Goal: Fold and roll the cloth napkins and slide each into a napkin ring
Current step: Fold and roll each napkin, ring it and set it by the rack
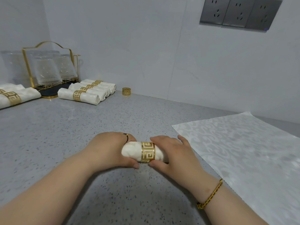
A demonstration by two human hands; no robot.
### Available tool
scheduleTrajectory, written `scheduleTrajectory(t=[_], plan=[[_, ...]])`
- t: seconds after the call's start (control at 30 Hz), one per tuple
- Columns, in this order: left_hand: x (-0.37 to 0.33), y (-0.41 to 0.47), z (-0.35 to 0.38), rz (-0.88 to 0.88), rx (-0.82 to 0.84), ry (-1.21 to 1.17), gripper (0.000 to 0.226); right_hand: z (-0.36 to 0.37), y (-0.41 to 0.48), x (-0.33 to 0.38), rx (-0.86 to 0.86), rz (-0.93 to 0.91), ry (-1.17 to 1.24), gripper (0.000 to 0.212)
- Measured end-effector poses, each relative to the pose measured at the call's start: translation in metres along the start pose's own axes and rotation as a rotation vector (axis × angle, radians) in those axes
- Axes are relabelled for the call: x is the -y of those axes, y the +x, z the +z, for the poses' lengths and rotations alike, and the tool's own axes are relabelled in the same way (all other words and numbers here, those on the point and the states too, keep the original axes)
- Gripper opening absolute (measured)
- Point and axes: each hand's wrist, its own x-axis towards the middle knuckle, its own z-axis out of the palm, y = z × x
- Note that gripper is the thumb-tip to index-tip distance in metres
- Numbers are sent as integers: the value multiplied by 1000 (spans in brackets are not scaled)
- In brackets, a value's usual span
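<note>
In the lower middle, rolled napkin: on the counter, gold ring around it.
Left hand: wraps its left end.
Right hand: holds its right end.
Risk: a loose grip may let the roll open.

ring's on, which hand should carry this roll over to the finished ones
Probably the left hand: it grips the left end of the rolled napkin, and the finished rolls lie far left. The right hand sits beside the flat napkin, so it suits fetching that.
</note>
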Motion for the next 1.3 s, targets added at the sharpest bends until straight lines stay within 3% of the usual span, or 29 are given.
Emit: scheduleTrajectory(t=[0.2,0.43,0.5,0.6,0.63,0.7,0.77,0.83,1.07,1.3], plan=[[-4,2,3,4,-36,82,57,4,3,4,-135,-22,-67,44],[-3,3,7,32,-49,48,62,-1,4,4,-53,17,11,54],[-1,2,7,42,-61,51,80,-3,2,5,-39,12,35,57],[11,-6,1,20,-73,-26,126,-4,1,7,-35,21,23,54],[20,-12,-3,-7,-79,-72,129,-4,1,9,-27,32,-2,51],[44,-19,-8,-56,-109,-133,106,-2,4,11,-69,34,-85,44],[72,-25,-13,-125,-118,-134,62,-2,10,17,-78,56,-120,45],[102,-31,-18,-219,-154,-140,44,2,23,23,-96,35,-129,49],[189,-40,-21,-501,-192,-58,37,30,106,56,48,56,-113,49],[210,-31,-8,-492,-223,-14,33,89,214,98,45,55,-102,45]])
